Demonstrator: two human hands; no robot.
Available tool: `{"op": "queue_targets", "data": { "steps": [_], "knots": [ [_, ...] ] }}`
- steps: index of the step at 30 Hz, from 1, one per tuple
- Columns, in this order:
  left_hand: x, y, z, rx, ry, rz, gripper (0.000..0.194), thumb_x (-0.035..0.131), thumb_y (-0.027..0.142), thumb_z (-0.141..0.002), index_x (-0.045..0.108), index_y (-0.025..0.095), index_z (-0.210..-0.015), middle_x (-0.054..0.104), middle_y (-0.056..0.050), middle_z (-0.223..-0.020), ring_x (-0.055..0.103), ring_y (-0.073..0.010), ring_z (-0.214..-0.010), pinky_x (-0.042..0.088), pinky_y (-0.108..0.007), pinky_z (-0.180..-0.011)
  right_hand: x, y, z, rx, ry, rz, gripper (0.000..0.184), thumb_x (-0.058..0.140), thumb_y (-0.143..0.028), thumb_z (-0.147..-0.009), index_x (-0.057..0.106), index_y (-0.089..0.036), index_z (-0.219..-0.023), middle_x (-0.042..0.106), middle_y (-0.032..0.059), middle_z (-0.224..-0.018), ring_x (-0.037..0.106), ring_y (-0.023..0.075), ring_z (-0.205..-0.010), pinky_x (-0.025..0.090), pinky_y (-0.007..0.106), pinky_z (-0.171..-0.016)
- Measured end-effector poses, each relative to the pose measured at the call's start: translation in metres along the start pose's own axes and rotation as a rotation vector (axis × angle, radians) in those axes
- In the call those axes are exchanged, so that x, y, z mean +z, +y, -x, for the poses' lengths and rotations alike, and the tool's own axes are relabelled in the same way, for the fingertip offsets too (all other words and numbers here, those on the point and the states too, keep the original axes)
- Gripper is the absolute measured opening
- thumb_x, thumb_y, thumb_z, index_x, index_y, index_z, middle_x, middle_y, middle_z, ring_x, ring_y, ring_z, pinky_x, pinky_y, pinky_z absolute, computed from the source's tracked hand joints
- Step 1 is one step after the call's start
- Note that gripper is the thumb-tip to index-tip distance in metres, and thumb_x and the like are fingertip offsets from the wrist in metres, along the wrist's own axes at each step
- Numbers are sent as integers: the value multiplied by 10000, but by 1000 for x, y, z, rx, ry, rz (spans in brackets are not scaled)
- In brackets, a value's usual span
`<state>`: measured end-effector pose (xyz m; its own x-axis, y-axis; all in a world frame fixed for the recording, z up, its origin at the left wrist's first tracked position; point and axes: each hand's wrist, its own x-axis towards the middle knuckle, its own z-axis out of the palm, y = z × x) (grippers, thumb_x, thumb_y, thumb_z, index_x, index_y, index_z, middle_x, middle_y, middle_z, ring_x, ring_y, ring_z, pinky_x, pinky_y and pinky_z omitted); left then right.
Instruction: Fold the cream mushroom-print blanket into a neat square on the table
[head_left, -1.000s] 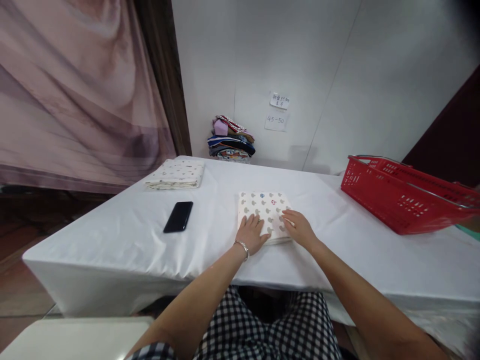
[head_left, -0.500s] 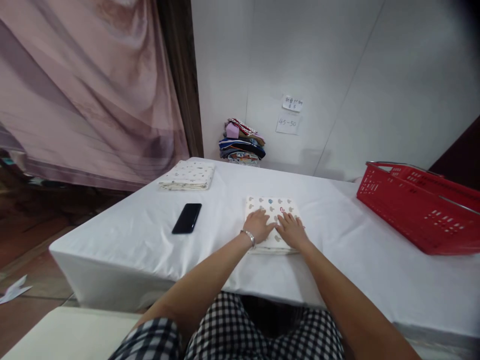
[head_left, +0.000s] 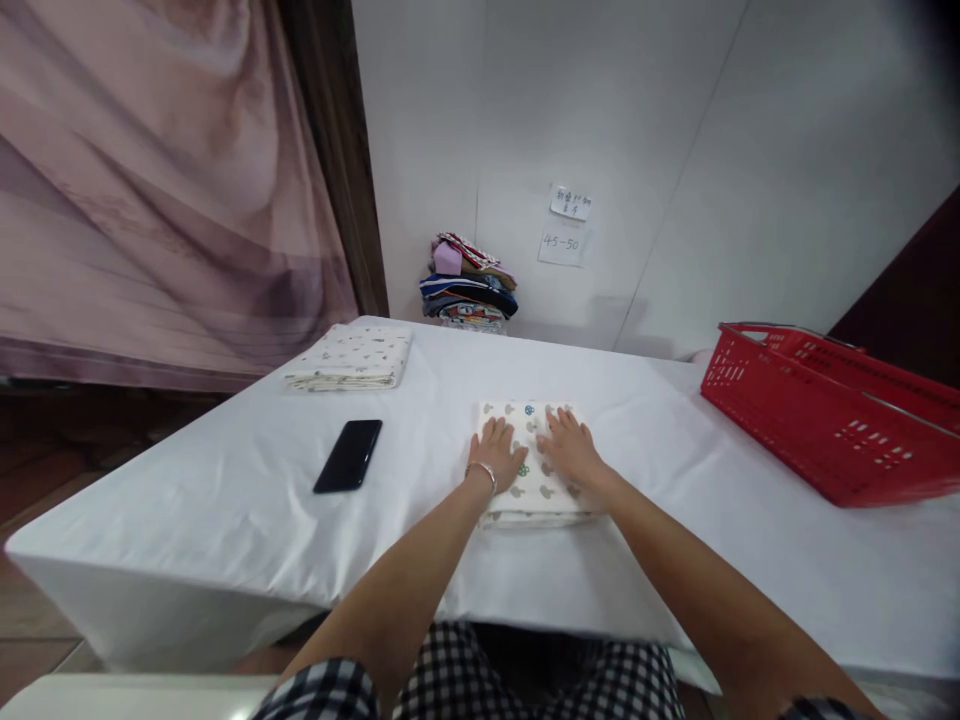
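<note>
A folded white cloth (head_left: 534, 492) with small grey and coloured prints lies in front of me, near the table's front edge. My left hand (head_left: 496, 455) rests flat on its left part, fingers spread, a silver bracelet at the wrist. On the right part of the cloth my right hand (head_left: 571, 448) lies with its fingers stretched toward the far edge. Neither hand grips anything. The palms hide some of the print beneath them.
The table (head_left: 247, 510) has a white cover. On it are a black phone (head_left: 349, 456), another folded printed cloth (head_left: 352, 357) at the back left and a red basket (head_left: 817, 415) at the right. Behind stands a pile of folded clothes (head_left: 469, 285) by the wall.
My hands have moved apart on the cloth, the left toward its left edge, the right toward the far right corner. The whole view has shifted slightly.
</note>
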<state>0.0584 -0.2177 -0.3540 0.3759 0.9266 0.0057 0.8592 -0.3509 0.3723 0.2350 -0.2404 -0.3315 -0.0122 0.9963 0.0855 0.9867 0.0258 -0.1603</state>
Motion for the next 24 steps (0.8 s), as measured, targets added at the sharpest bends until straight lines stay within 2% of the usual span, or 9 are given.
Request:
{"op": "queue_targets", "data": {
  "steps": [2, 5, 9, 13, 19, 22, 24],
  "knots": [
    [-1, 1, 1, -1, -5, 5, 646, 229, 540, -867, 272, 192, -1410, 117, -46, -1523, 21, -240, -1398, 127, -526, -1098, 2, 5, -18, 32, 63, 28, 549, 288, -435, -909, 305, -171, -1390, 196, 123, -1495, 136, 269, -1372, 170, 496, -1061],
    [0, 0, 2, -7, -18, 21, 641, 229, 543, -867, 264, 208, -1413, 106, -35, -1524, 18, -240, -1399, 138, -530, -1096, 14, 16, -35, 103, 41, 34, 557, 267, -453, -907, 331, -155, -1373, 235, 132, -1480, 178, 289, -1355, 226, 514, -1033],
    [3, -1, 1, -26, -22, 37, 632, 233, 546, -867, 248, 234, -1417, 86, -22, -1528, 10, -238, -1399, 162, -530, -1089, 30, 25, -38, 100, 38, 26, 572, 268, -487, -897, 350, -167, -1364, 250, 121, -1474, 198, 296, -1344, 294, 491, -1003],
    [5, -1, 0, -33, -30, 36, 646, 226, 554, -861, 233, 234, -1422, 82, -14, -1529, 0, -235, -1399, 168, -540, -1086, 31, 27, -37, 72, 68, 27, 545, 272, -473, -896, 378, -178, -1342, 283, 129, -1455, 224, 290, -1331, 336, 484, -969],
    [6, -1, 1, -23, 2, 58, 639, 251, 558, -856, 259, 242, -1412, 111, -5, -1525, 21, -224, -1399, 179, -536, -1087, 18, 15, -30, 72, 6, 92, 493, 298, -429, -893, 451, -171, -1285, 367, 144, -1400, 294, 313, -1292, 236, 580, -988],
    [9, -5, 1, -5, 54, 112, 591, 307, 538, -857, 318, 266, -1382, 182, 5, -1511, 78, -225, -1395, 197, -539, -1086, 19, 0, -17, -4, 6, 94, 495, 295, -419, -903, 440, -169, -1306, 351, 141, -1419, 271, 293, -1315, 200, 540, -1027],
    [11, -10, 2, 9, 127, 193, 519, 361, 484, -863, 399, 271, -1335, 291, 8, -1475, 160, -207, -1381, 225, -498, -1096, 24, -8, -6, -53, 12, 70, 507, 269, -427, -915, 408, -187, -1340, 329, 122, -1440, 257, 278, -1329, 189, 506, -1047]
  ]
}}
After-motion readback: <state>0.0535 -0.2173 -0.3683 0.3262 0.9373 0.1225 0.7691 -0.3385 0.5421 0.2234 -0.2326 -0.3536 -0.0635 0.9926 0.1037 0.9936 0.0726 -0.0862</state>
